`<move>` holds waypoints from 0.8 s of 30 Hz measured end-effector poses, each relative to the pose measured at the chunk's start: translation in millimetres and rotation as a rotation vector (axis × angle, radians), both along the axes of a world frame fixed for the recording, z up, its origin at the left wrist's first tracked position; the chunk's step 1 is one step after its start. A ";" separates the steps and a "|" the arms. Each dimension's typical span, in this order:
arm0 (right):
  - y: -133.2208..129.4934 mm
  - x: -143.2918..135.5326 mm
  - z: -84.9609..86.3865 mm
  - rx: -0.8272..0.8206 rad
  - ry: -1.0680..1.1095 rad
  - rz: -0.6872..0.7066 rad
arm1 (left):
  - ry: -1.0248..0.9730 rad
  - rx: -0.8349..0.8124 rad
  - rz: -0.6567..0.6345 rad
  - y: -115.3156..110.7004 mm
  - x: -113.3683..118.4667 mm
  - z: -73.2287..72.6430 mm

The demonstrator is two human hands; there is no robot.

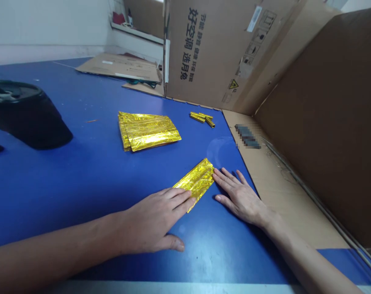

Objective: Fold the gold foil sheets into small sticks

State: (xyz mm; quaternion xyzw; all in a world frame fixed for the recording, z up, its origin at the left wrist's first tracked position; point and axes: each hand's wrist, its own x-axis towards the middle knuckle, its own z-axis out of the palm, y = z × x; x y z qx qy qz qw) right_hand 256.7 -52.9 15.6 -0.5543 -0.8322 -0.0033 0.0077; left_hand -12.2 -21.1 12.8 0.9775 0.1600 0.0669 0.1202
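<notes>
From far off, I look down on a blue table [96,188] and two bare hands. The shiny gold strip [200,179] lies just right of the middle of the frame, on a slant. The left hand [156,220], in the lower middle, has its fingers out straight, with the tips laid flat on the near end of the strip. They are not curled around it, and the thumb sticks out to the side on the table. I think the hand lies that way so the strip will not slide or puff up. The right hand [239,198] is right of the middle, with its fingers loose and spread. Its tips come right up to the strip's far end, maybe to make a stop there, but I cannot tell if they push on it or just rest beside it. Neither hand grips a thing. Up from the hands, near the top middle, is a pile of gold sheets [151,130], near enough to reach, I would guess. Right of the pile sit a few small gold rolls [202,117], in their own spot, maybe so they do not get mixed up. A big black cup [35,114] is at the upper left, well apart from the hands, perhaps so it will not get bumped.
</notes>
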 end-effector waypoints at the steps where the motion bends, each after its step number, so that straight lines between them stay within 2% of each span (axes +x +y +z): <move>1: 0.1 0.5 -0.3 0.001 0.001 0.000 | -0.003 0.000 0.011 -0.1 -0.1 -0.9; 7: -6.4 -8.4 1.8 0.008 0.029 0.040 | 0.001 0.031 0.030 -1.2 0.6 -3.1; 12: -25.6 -42.4 12.8 -0.072 0.038 0.221 | 0.014 0.027 0.015 -1.1 2.4 -2.3; 15: -29.1 -51.9 13.6 -0.153 0.075 0.289 | -0.003 0.006 0.020 -0.7 2.6 -1.3; 24: -3.2 -19.4 2.9 -0.109 0.050 0.106 | 0.035 0.000 0.016 -0.6 2.1 -0.2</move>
